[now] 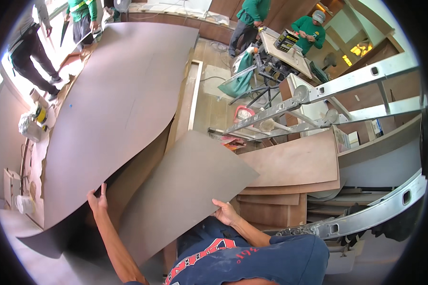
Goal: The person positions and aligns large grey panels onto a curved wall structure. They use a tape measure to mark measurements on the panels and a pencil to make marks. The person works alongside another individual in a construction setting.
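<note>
A large thin grey sheet [123, 95] stretches away from me on the left, its near right edge raised over a dark gap. My left hand [98, 202] is closed on that raised edge. A smaller grey sheet [190, 175] lies tilted in front of my body, its left part passing beside my left forearm. The fingers of my right hand [226, 213] are closed around its near right edge, thumb on top. Brown paper-like sheeting [150, 156] shows beneath the large sheet, along its right side.
An aluminium ladder [290, 107] slants across the right, with brown panels [295, 159] stacked below it. A worktable [290, 52] stands at the far right beside a person in green [309, 33]. Other people stand at the back and far left. Containers [31, 123] line the left.
</note>
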The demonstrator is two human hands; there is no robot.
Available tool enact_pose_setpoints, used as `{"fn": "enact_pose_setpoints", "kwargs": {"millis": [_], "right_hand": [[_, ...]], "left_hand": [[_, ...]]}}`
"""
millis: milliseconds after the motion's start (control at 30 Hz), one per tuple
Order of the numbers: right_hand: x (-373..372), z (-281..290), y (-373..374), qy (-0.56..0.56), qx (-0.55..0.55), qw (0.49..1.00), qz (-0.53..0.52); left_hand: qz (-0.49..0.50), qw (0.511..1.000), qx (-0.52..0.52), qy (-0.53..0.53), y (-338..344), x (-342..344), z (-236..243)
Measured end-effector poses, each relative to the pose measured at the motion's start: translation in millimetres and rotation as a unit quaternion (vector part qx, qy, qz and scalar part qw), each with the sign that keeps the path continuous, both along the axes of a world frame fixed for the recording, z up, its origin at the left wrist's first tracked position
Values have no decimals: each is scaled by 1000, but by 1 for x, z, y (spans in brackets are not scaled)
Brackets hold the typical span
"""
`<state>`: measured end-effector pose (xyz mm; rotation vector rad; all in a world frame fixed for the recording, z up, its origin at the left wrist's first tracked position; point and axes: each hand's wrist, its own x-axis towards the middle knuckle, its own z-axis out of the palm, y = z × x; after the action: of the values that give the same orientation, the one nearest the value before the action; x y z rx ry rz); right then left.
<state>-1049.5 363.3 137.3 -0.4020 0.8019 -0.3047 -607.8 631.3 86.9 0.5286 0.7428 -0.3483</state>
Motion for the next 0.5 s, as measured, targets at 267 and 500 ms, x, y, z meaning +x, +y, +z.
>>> {"fn": "enact_pose_setpoints", "kwargs": {"millis": [267, 500], "right_hand": [[-41, -85, -37, 74, 31, 994, 69], [-56, -147, -51, 90, 68, 983, 144]], "left_hand": [[-47, 985, 86, -144, -26, -27, 23], [70, 986, 150, 3, -38, -53, 22]]}}
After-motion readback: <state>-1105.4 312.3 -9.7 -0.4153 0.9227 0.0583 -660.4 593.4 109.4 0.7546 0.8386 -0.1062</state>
